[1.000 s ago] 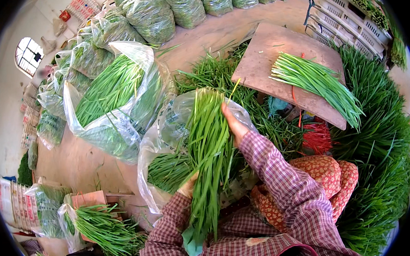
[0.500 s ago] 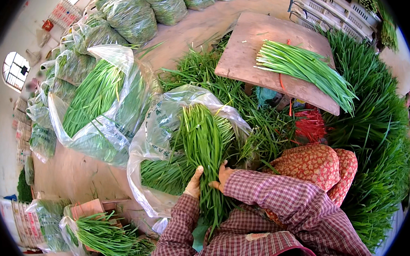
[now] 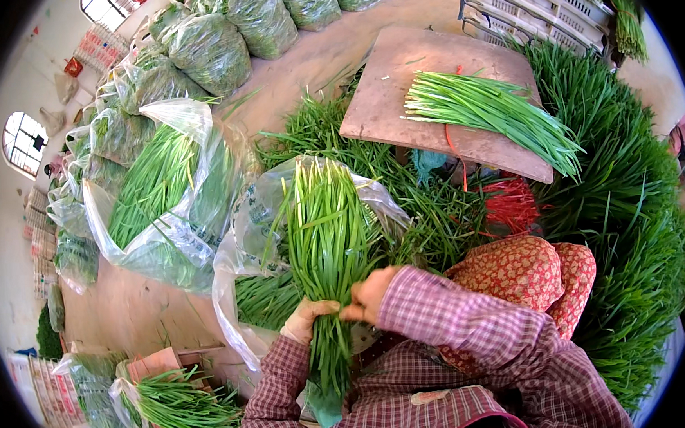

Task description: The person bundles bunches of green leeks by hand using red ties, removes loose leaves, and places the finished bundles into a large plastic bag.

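Observation:
A thick bunch of garlic chives point(image 3: 323, 223) stands in front of me, pale cut ends up and dark leaves hanging toward my lap. My left hand point(image 3: 308, 320), whitish as if gloved or coated, is wrapped round its lower part from the left. At the right edge of the bunch, my right hand point(image 3: 369, 297) is closed in a pinch on the leaves, its fingertips close to my left thumb. Behind and below the bunch, an open clear plastic bag point(image 3: 225, 280) holds more chives. A tied bunch of chives point(image 3: 489, 115) lies on a brown board point(image 3: 382, 94) at the far right.
Loose chives point(image 3: 617, 221) are heaped along the right. Red ties point(image 3: 512, 203) hang below the board. Another open bag of chives point(image 3: 152, 186) stands left, with filled bags point(image 3: 207, 53) behind. White crates point(image 3: 538, 6) are stacked far right. More chives point(image 3: 186, 408) lie lower left.
The bunch has come up and slightly left, its cut ends higher. My right hand has turned from lying along its side to a pinch nearer my left hand. The view has shifted a little.

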The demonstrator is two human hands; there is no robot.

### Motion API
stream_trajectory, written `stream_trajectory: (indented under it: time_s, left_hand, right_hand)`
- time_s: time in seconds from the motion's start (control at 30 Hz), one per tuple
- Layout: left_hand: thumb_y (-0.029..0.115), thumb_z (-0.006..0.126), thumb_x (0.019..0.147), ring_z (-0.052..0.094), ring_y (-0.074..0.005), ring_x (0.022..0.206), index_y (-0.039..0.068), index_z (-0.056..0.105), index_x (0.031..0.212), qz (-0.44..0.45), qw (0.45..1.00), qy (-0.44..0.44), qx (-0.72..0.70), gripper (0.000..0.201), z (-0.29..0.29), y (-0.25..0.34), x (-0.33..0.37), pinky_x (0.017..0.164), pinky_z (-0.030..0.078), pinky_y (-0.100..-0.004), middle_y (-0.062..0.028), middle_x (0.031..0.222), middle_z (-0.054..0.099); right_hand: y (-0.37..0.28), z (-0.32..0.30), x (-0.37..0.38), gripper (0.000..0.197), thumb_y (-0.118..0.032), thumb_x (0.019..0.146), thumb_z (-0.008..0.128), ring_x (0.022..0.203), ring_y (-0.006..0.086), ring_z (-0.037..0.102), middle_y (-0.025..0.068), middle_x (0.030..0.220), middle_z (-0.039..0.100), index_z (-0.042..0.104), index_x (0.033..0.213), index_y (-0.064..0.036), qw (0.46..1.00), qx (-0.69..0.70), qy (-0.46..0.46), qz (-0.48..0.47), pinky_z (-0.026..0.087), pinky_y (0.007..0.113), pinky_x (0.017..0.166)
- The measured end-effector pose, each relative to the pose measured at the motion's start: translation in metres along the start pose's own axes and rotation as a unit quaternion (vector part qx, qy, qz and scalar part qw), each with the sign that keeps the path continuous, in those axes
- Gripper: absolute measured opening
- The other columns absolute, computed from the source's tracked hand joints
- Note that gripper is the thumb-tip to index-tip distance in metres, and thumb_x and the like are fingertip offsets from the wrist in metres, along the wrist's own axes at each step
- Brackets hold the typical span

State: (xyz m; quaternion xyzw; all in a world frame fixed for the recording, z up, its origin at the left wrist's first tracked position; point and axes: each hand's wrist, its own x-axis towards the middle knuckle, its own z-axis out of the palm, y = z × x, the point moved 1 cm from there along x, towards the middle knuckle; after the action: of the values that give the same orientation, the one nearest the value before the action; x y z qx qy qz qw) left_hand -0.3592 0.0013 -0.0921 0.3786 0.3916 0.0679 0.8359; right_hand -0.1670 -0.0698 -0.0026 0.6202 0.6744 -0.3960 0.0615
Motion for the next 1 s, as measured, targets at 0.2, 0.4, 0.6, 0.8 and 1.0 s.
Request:
stream_trajectory:
  time_s: [0.2, 0.4, 0.6, 0.8, 1.0]
  left_hand:
    - [0.005, 0.072, 0.063, 0.066, -0.0248, 0.08, -0.002, 0.059, 0.114, 0.064, 0.996, -0.003, 0.055, 0.054, -0.019, 0.009, -0.008, 0.07, 0.054, -0.035, -0.0154, 0.089, 0.068]
    - [-0.001, 0.07, 0.057, 0.059, -0.0186, 0.103, 0.0, 0.056, 0.121, 0.09, 0.983, -0.041, 0.154, 0.065, 0.019, 0.047, -0.016, 0.09, 0.046, -0.0298, -0.0086, 0.115, 0.062]
    - [-0.008, 0.072, 0.06, 0.065, -0.019, 0.094, 0.0, 0.052, 0.124, 0.053, 0.986, -0.054, 0.147, 0.067, 0.01, 0.056, -0.018, 0.081, 0.055, -0.0299, -0.0116, 0.112, 0.063]
    - [-0.007, 0.073, 0.061, 0.064, -0.0167, 0.092, 0.0, 0.054, 0.123, 0.035, 0.981, -0.066, 0.181, 0.065, -0.019, 0.05, -0.021, 0.077, 0.055, -0.0277, -0.011, 0.111, 0.063]
    - [-0.001, 0.081, 0.057, 0.062, -0.0198, 0.095, 0.001, 0.052, 0.127, 0.014, 0.977, -0.096, 0.188, 0.076, -0.04, 0.032, -0.013, 0.081, 0.053, -0.0319, -0.0095, 0.111, 0.063]
  right_hand:
    - [0.066, -0.039, -0.002, 0.043, -0.038, 0.083, 0.07, 0.06, 0.0185, 0.064, 0.0121, 0.083, 0.068, 0.06, 0.104, -0.0014, 0.87, 0.216, 0.444, 0.009, 0.055, 0.034, 0.057]
    - [0.076, -0.068, -0.003, 0.079, -0.044, 0.08, 0.072, 0.061, 0.0159, 0.066, 0.0173, 0.099, 0.067, 0.039, 0.136, 0.0001, 0.886, 0.312, 0.332, 0.093, 0.056, 0.031, 0.061]
    - [0.084, -0.066, -0.016, 0.034, -0.021, 0.084, 0.068, 0.065, 0.0206, 0.068, 0.0147, 0.079, 0.069, 0.064, 0.107, 0.0034, 0.853, 0.313, 0.411, 0.071, 0.056, 0.033, 0.065]
    - [0.128, -0.083, -0.033, 0.021, -0.022, 0.083, 0.063, 0.085, 0.0317, 0.065, 0.0141, 0.092, 0.067, 0.069, 0.101, -0.0126, 0.849, 0.091, 0.516, 0.068, 0.053, 0.041, 0.08]
    - [0.149, -0.093, -0.05, 0.018, -0.02, 0.088, 0.057, 0.089, 0.0255, 0.065, 0.013, 0.104, 0.065, 0.069, 0.102, -0.0151, 0.862, 0.023, 0.466, 0.198, 0.054, 0.039, 0.081]
